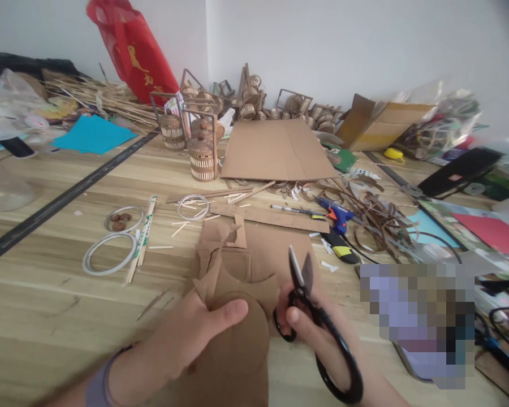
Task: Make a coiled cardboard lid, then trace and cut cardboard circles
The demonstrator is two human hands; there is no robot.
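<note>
My left hand [218, 319] grips a piece of brown cardboard [241, 350], its thumb pressed on a rounded part cut into it. Curved cut edges and a pointed scrap stand up above the thumb. In my right hand [307, 328] are black-handled scissors [301, 277], the fingers through the loops. Their blades point up and away, slightly apart, with nothing between them, just right of the cardboard. Beyond both hands lies another cardboard sheet [280, 249] with cut-out pieces on it.
A blue glue gun [338, 215] and a yellow-black handled tool [343, 249] lie to the right. Tape rolls [110, 252] and chopsticks [142, 240] sit left. Small slatted buckets [202, 158] and a large cardboard sheet [275, 150] stand farther back. A pixelated area covers the right front.
</note>
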